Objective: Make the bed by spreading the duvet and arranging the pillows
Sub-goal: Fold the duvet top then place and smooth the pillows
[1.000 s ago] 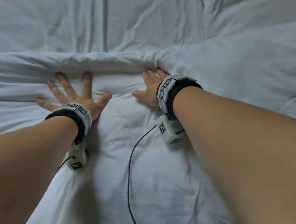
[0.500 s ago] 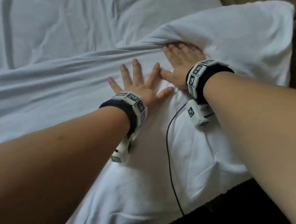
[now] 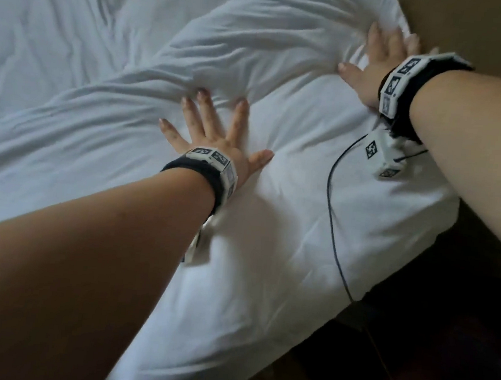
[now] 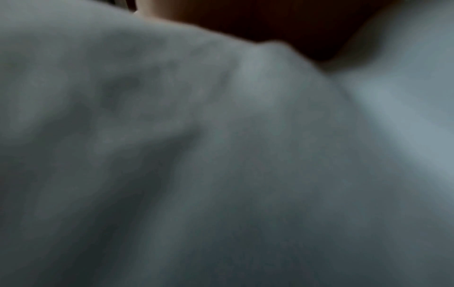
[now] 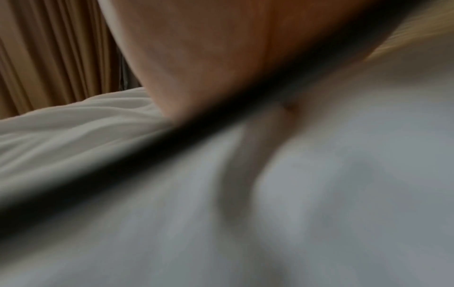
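A white duvet point(image 3: 270, 222) covers the bed, with a raised fold point(image 3: 257, 46) running from the left edge up to the top right corner. My left hand point(image 3: 218, 125) lies flat on the duvet with fingers spread, its fingertips against that fold. My right hand point(image 3: 378, 61) presses flat on the duvet near the far right corner, fingers straight and blurred. Both wrist views show only blurred white cloth point(image 4: 221, 155) point(image 5: 319, 194) close up. No pillow can be told apart.
A brown headboard or wall point(image 3: 473, 27) borders the bed at the top right. Dark floor point(image 3: 428, 329) lies beyond the bed's right edge. A thin black cable point(image 3: 332, 213) crosses the duvet. Beige curtains point(image 5: 49, 58) hang behind the bed.
Both hands have slid rightwards along the fold, flat on the duvet. The right hand has moved out to the far right corner, away from the left hand.
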